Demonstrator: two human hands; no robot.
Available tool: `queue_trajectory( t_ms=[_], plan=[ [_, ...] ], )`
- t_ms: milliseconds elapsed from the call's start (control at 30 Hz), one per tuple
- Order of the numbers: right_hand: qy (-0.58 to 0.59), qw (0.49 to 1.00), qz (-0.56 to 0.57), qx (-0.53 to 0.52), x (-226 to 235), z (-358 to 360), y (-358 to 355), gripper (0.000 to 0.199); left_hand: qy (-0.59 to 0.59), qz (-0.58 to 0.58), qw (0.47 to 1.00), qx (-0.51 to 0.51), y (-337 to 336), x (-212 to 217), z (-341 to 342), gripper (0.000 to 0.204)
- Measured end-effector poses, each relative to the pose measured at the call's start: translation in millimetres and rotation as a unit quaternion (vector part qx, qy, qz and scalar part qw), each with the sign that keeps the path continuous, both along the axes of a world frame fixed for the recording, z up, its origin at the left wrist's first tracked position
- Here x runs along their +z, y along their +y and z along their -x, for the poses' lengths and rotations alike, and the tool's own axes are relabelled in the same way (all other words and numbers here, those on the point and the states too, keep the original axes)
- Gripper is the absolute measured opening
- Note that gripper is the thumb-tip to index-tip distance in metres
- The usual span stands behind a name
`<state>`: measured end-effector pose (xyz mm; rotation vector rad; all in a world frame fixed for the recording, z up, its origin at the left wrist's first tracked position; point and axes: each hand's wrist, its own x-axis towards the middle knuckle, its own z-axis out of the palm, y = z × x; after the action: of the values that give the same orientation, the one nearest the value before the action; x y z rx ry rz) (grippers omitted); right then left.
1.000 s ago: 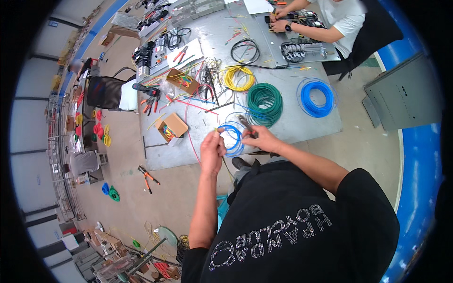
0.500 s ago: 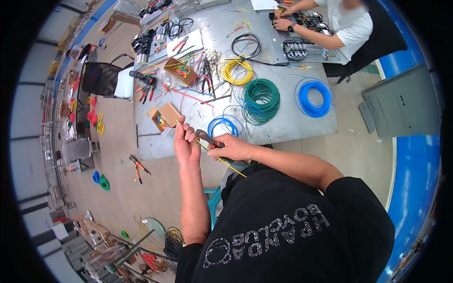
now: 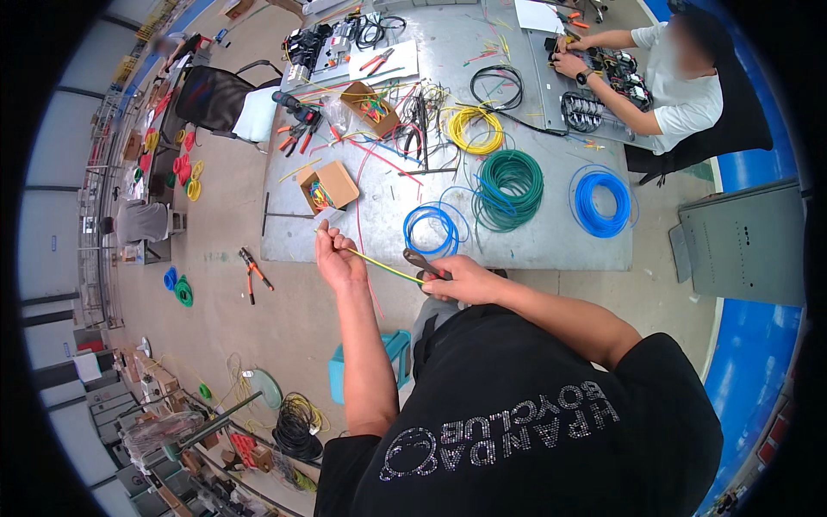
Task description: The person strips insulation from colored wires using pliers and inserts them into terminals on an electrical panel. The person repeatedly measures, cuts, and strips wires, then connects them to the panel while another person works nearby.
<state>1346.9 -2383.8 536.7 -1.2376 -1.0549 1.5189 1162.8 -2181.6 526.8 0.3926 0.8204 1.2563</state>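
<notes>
My left hand [image 3: 341,263] is closed on a thin yellow-green wire [image 3: 383,264] near the table's front edge. From these fingers the wire slants down to my right hand [image 3: 465,283], where its lower end meets the fingers. That hand is also wrapped round a pair of pliers [image 3: 417,259], whose dark head points up and left, apart from my left hand. Just beyond my left hand stands an open cardboard box [image 3: 341,183] of short coloured wire pieces. A blue wire coil [image 3: 428,233] lies beyond the pliers.
Green [image 3: 510,191], yellow [image 3: 475,131] and blue [image 3: 600,201] wire coils rest on the metal table [image 3: 568,250]. A co-worker [image 3: 680,95] handles an electrical assembly at the far right. A teal stool [image 3: 396,351] stands by my left arm; long-handled cutters [image 3: 253,274] lie on the floor.
My right hand has drawn away from my left with the pliers, so the wire now stretches between both hands. The camera view has shifted, placing the table further right.
</notes>
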Motion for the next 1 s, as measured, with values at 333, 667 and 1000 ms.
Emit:
queue_trajectory(
  t_ms=[333,667,1000],
  plan=[
    [-0.110,0.993,-0.021,0.037,-4.1,6.2,-14.1,0.026,-0.018,0.063,0.998,-0.002,1.2,-37.9,40.7,0.030],
    [-0.209,0.978,-0.023,0.004,-20.7,24.1,-17.9,0.030,-0.135,0.141,0.979,-0.065,48.7,-93.7,47.7,0.026],
    [-0.057,0.979,0.114,-0.162,-23.6,92.9,-41.1,0.021,-0.211,0.200,0.914,-0.283,57.4,-110.5,27.8,0.030]
  ],
)
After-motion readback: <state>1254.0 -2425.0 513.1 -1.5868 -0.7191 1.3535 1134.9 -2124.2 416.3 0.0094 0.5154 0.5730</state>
